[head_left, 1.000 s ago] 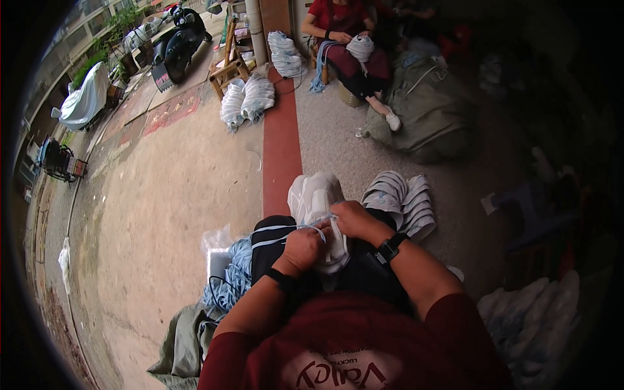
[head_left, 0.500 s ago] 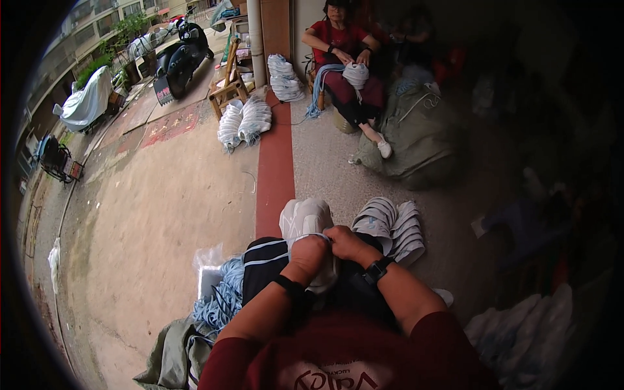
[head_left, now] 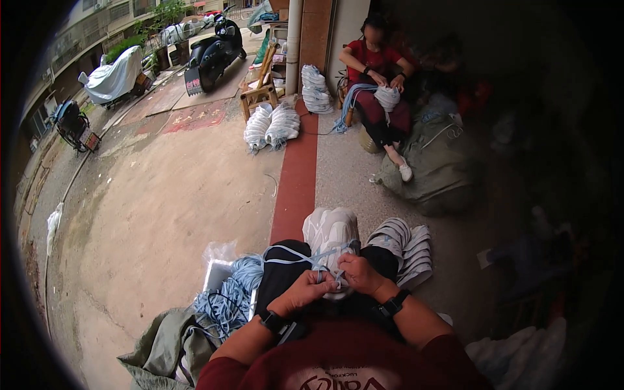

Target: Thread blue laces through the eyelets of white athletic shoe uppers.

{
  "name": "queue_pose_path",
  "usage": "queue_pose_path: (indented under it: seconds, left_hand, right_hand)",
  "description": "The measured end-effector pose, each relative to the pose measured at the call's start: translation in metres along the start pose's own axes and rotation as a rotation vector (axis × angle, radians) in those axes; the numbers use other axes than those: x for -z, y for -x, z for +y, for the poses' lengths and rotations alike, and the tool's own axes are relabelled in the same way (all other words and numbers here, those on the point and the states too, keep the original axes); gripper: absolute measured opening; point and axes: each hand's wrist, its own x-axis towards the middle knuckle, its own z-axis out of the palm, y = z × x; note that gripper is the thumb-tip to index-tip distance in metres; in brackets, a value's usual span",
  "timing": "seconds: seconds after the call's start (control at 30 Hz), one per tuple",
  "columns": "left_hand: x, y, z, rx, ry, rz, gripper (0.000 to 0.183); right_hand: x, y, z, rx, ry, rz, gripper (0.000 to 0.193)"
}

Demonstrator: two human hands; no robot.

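A pair of white shoe uppers rests on my lap, toes pointing away from me. A light blue shoelace runs across them and loops out to the left over my dark trouser leg. My left hand is closed on the lace at the near end of the uppers. Close beside it, my right hand pinches the lace too, at the right side of the uppers. The fingertips nearly meet, and the exact crossing of the lace between them is partly hidden.
Light blue laces lie heaped at my left by a grey-green cloth. Nested shoe uppers stand right of my knees. Ahead, a seated person handles uppers beside a large green sack. More uppers lie near a bamboo chair.
Both hands have come nearer my body along the uppers. The lace, pulled tight across before, now shows a long loose loop to the left. The whole view has shifted slightly.
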Motion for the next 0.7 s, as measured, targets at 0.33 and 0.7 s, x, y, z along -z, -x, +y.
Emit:
queue_pose_path:
  seconds: [0.33, 0.7]
  left_hand:
    - [0.0, -0.007, 0.01, -0.131, -0.663, 0.018, 0.027]
    - [0.019, 0.027, 0.019, -0.187, -0.258, 0.35, 0.016]
  right_hand:
    - [0.007, -0.022, -0.042, -0.137, -0.454, 0.017, 0.027]
    - [0.01, -0.034, -0.033, -0.238, -0.53, -0.064, 0.028]
